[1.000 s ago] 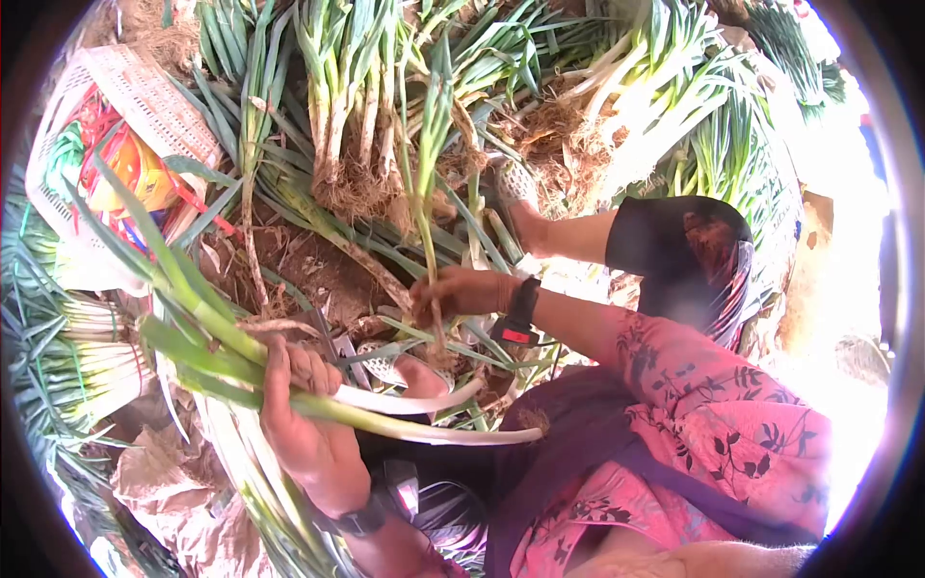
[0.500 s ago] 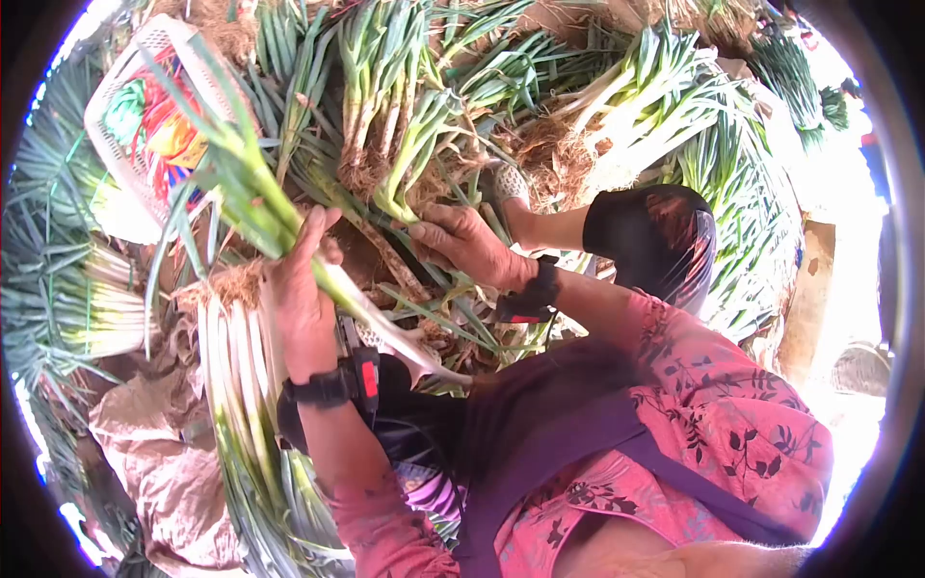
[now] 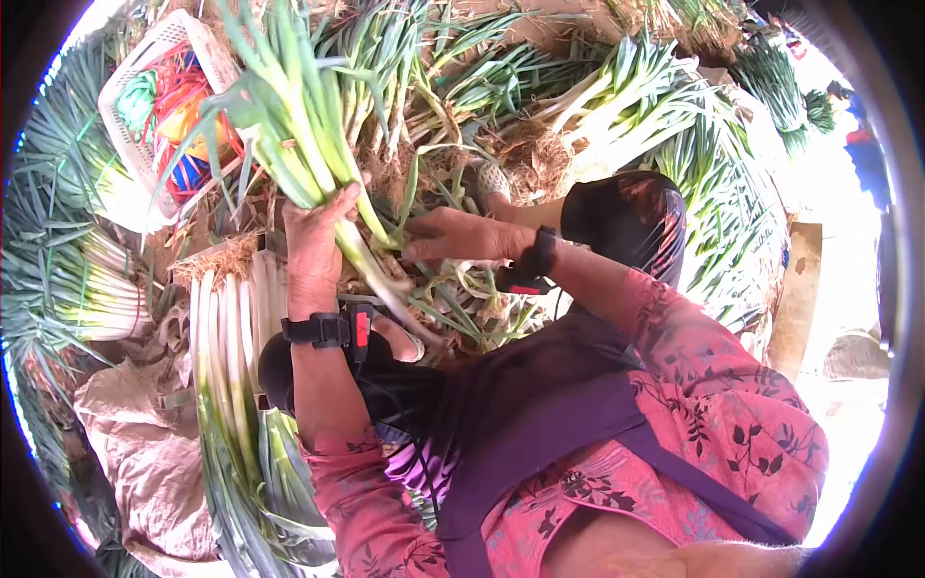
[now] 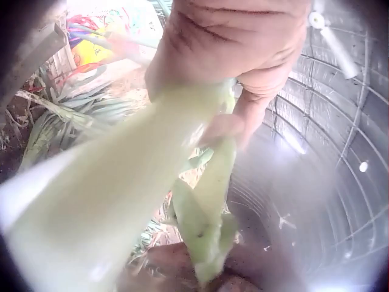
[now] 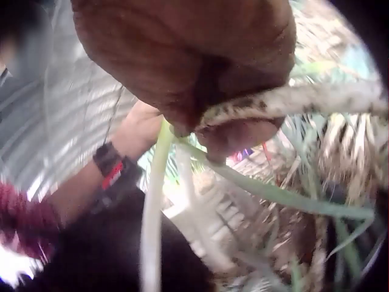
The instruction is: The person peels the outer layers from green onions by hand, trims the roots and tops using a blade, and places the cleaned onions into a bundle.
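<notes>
Littered ground, left hand gripping stalks, perhaps two

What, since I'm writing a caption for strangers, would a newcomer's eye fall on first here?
Probably first on the thick leafy green stalks that the left hand grips, left of centre in the head view. Next might come the white basket at upper left, with bright red strips inside, then the pink leaf-patterned top at lower right.

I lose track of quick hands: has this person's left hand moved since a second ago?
Yes: in the head view, the left hand moved up the picture, nearer the white basket.
</notes>
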`<state>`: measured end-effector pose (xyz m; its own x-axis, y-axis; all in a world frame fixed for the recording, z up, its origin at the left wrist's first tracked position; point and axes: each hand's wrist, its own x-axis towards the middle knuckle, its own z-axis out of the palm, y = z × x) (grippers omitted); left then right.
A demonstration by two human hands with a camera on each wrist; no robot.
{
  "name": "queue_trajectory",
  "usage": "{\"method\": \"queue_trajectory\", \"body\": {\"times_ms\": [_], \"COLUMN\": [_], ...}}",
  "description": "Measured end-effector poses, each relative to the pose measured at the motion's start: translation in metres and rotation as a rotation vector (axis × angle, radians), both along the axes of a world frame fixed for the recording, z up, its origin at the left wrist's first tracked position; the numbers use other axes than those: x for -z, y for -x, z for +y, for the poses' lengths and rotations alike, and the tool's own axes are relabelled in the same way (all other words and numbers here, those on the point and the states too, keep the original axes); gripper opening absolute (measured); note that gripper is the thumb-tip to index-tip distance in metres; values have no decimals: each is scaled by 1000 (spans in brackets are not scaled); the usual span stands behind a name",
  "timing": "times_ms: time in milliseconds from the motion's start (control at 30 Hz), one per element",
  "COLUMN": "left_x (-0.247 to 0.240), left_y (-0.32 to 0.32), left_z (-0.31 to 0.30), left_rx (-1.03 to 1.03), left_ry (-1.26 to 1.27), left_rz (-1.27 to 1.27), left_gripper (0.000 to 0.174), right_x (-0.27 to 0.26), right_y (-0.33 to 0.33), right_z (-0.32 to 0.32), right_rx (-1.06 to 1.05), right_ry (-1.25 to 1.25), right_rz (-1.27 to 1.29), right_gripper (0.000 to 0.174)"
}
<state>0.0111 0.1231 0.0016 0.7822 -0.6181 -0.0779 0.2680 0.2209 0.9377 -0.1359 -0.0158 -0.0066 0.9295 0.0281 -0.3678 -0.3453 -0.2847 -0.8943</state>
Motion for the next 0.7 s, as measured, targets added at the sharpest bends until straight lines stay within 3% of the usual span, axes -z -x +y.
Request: {"method": "queue_trajectory", "body": {"times_ms": [67,133,200,267,300,400,433,600,633,700], "left_x": [4,-3,-3,-3,-10,-13,-15,-24,-25,-26], "left_y": [-4,-5,-6,-8,-6,-10,-9,-9,-9,-9], "left_z": [4,12,16,20,23,31,34,42,42,39], "left_rx": [-9,-6,-72,-85,-93,-104,-103,-68,-5,68], "left_ry": [128,163,174,191,238,275,273,245,238,226], "left_rz": [-45,-77,-63,-89,-60,-35,-33,-56,-80,-110], "left_gripper": [34,40,44,46,45,42,41,36,35,34], "right_x": [-1,17,55,74,76,78,85,176,89,46], "right_y": [-8,-21,-32,-33,-29,-8,-4,12,5,-21], "right_z": [5,13,6,-4,-8,-25,-31,-80,-50,-37], "right_rx": [-6,303,401,366,365,753,751,-255,93,110], "right_ry": [26,-784,-918,-361,-359,-626,-626,872,618,67], "right_rz": [-150,-62,-103,-828,-826,76,82,-408,-322,-587], "right_gripper": [39,33,23,14,14,11,11,17,22,26]}}
